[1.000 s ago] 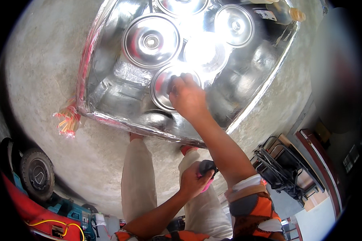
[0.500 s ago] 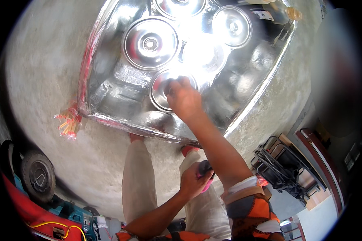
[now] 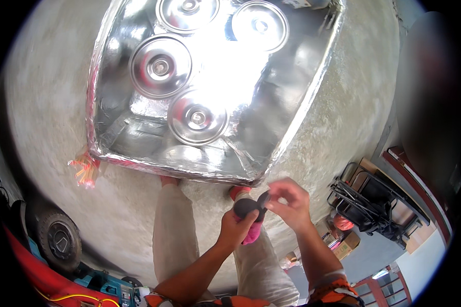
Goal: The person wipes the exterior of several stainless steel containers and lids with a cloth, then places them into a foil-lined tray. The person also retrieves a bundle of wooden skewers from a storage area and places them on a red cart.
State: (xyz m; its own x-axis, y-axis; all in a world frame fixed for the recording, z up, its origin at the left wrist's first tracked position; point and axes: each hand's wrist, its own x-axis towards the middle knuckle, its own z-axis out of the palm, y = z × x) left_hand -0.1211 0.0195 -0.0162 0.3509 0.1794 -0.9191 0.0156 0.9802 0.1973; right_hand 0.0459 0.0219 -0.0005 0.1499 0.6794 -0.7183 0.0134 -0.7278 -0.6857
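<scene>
Just above my knees, my left hand [image 3: 231, 233] closes round a black round piece [image 3: 246, 206] and a bunched pink cloth [image 3: 252, 234]. Close against it, my right hand [image 3: 294, 202] pinches a thin dark disc-like piece [image 3: 263, 198] between thumb and fingers; motion blurs these fingertips somewhat. Whether the two dark pieces are joined I cannot tell. Ahead of both hands, several shiny round metal lids, the nearest lid [image 3: 198, 118] among them, lie inside a large foil-lined box [image 3: 171, 173]. Strong glare whites out the box's middle.
A bundle of thin sticks in clear wrap [image 3: 85, 168] lies by the box's near-left corner. At lower left stand a black wheel [image 3: 59, 235] and red and teal machinery. Folded black chairs [image 3: 379, 204] and a cardboard carton [image 3: 347, 245] are at the right.
My right hand has drawn back from the nearest lid to beside my left hand, which still holds the black piece and pink cloth. The view has shifted, moving the box leftward.
</scene>
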